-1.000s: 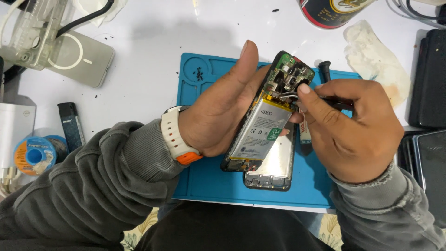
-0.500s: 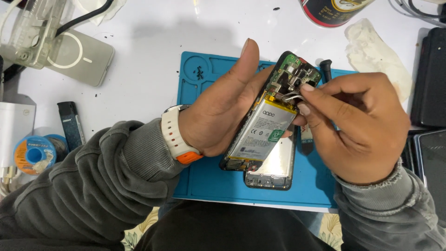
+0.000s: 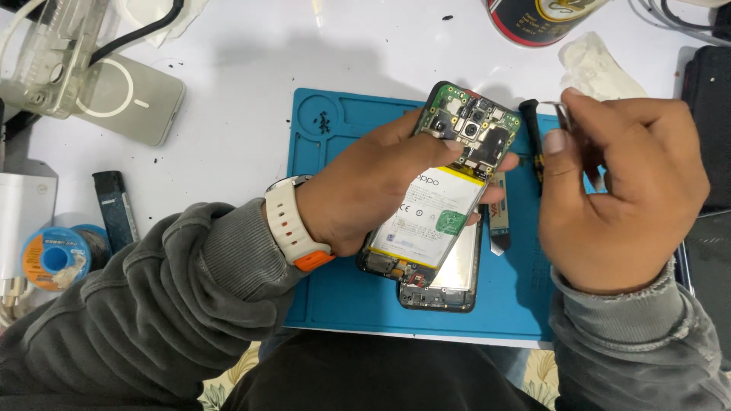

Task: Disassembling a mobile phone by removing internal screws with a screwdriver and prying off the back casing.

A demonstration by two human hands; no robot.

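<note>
**Opened phone held over the blue mat**

The opened phone (image 3: 442, 198) is above the middle of the blue work mat (image 3: 335, 297), tilted, with its camera end toward 1 o'clock. Its green circuit board and white battery face up. The left hand (image 3: 373, 186) is closed around the phone from the 9 o'clock side, fingers under it and the thumb along its edge. A cream wristwatch with an orange tab (image 3: 293, 224) sits on that wrist.

At 3 o'clock from the phone, the right hand (image 3: 620, 194) is pinched shut on thin metal tweezers (image 3: 565, 116), a little apart from the board. Between both hands a black screwdriver (image 3: 533, 141) lies on the mat. Under the phone, at 6 o'clock, a second phone body (image 3: 445, 285) rests flat.

Farther out, a grey round-marked charger pad (image 3: 126, 99) lies at 10 o'clock, a solder spool (image 3: 55, 257) at 9 o'clock, and a crumpled white glove (image 3: 598, 68) at 1 o'clock.
</note>
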